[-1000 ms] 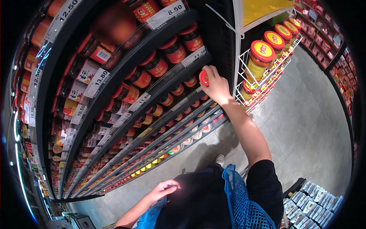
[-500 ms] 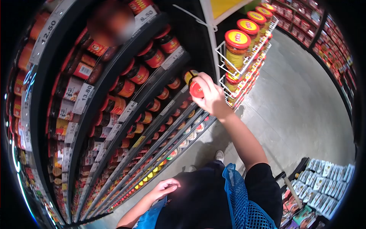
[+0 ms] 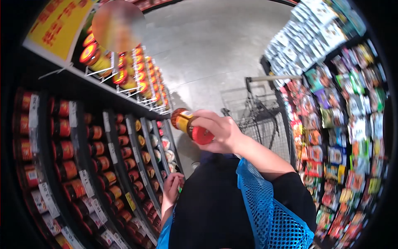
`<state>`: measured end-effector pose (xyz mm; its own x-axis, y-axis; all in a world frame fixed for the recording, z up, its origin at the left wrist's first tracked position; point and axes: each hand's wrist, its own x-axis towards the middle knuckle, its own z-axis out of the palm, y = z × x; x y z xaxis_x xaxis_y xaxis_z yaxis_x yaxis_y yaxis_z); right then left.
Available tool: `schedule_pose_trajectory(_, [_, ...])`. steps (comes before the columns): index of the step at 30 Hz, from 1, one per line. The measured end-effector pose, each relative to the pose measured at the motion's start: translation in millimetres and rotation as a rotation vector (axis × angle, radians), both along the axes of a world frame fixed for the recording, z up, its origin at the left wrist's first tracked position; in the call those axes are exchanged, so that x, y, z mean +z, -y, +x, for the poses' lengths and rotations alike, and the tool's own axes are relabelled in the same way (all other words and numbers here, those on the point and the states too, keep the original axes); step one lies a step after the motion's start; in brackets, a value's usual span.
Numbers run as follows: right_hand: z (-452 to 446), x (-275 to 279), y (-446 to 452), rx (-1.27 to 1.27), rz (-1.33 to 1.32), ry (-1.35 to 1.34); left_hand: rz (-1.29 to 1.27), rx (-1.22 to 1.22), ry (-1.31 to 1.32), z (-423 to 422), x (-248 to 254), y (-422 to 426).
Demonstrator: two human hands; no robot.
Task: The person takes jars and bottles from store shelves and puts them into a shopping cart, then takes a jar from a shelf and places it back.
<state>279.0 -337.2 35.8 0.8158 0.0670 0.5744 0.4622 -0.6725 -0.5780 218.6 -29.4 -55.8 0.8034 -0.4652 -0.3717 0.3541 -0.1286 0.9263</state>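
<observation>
Far to the left of the held jar, dark shelves (image 3: pixel 88 182) run in rows packed with red-lidded jars; above and left of it, a white wire rack (image 3: pixel 166 111) carries yellow-labelled ones. Below the jar and slightly left, the left hand (image 3: pixel 172 189) is near the lower shelves, its fingers curled inward and close together; whether they grip anything, I cannot tell. The jar (image 3: pixel 183 120) itself is off the shelves, tilted, with its red lid (image 3: pixel 203 135) towards the body. Just right of it, the right hand (image 3: pixel 222 132) has thumb and fingers clamped around it. Further right of the jar is a shopping cart (image 3: pixel 275 78), well apart, then colourful packets (image 3: pixel 331 153). So far, the jar is in hand; it has not been set down anywhere.
</observation>
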Motion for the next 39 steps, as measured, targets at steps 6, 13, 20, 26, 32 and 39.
schedule_pose_trajectory(6, [-114,13,62,-0.46,-0.091,-0.154,-0.146,-0.379,-0.193,1,-43,57])
schedule_pose_trajectory(13, [-198,-48,204,-0.814,-0.137,-0.556,0.068,-0.461,-0.124,13,-36,104])
schedule_pose_trajectory(20, [-233,-330,326,-1.113,0.073,-1.085,0.282,-0.57,-0.139,48,-72,197])
schedule_pose_trajectory(26, [-244,-447,375,-1.343,0.306,-1.074,0.448,-0.644,0.014,48,-94,317])
schedule_pose_trajectory(32, [-257,-523,408,-1.292,0.257,-1.042,0.408,-0.581,1.611,80,-133,529])
schedule_pose_trajectory(39, [-264,-549,437,-1.308,0.295,-0.986,1.011,-0.532,1.717,99,-182,593])
